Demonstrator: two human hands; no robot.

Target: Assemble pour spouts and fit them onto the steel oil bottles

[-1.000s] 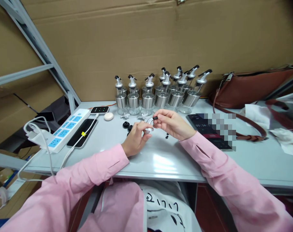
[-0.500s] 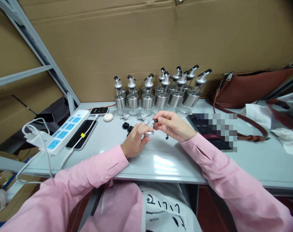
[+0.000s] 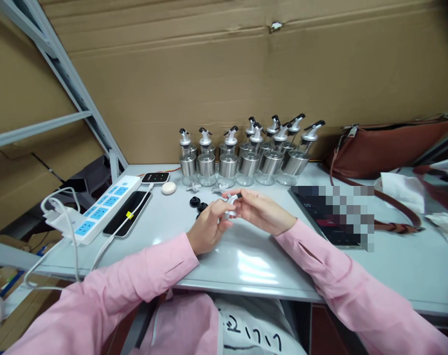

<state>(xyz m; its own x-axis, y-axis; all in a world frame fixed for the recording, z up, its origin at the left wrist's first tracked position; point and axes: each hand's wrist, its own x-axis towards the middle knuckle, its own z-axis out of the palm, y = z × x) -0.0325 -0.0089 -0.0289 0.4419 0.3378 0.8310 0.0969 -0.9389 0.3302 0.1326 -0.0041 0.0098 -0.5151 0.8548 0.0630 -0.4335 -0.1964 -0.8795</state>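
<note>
Close to the middle of the grey table, my left hand (image 3: 210, 224) pinches a silver bottle pourer spout (image 3: 230, 207) between thumb and fingers. My right hand (image 3: 263, 209) closes around the other side of the spout, its thumb and fingers at the black lever on top. Two silver spout parts (image 3: 221, 189) lie just beyond the hands. Several round black stoppers (image 3: 195, 201) sit left of them, one partly covered by my left hand. Behind stand several glass oil bottles (image 3: 228, 165) with steel sleeves and silver pourers with black levers.
On the left lie a white power strip (image 3: 107, 204), a phone with a cable (image 3: 127, 217), a small black device (image 3: 155, 178) and a round cream case (image 3: 168, 188). To the right are a tablet (image 3: 327, 217), a brown bag (image 3: 394, 148) and tissues (image 3: 401, 191). Cardboard (image 3: 172, 74) closes off the back.
My view has tipped up a little, so everything sits lower. My right hand has rolled around the spout, and its fingers have shifted at the black lever. The left hand keeps its pinch.
</note>
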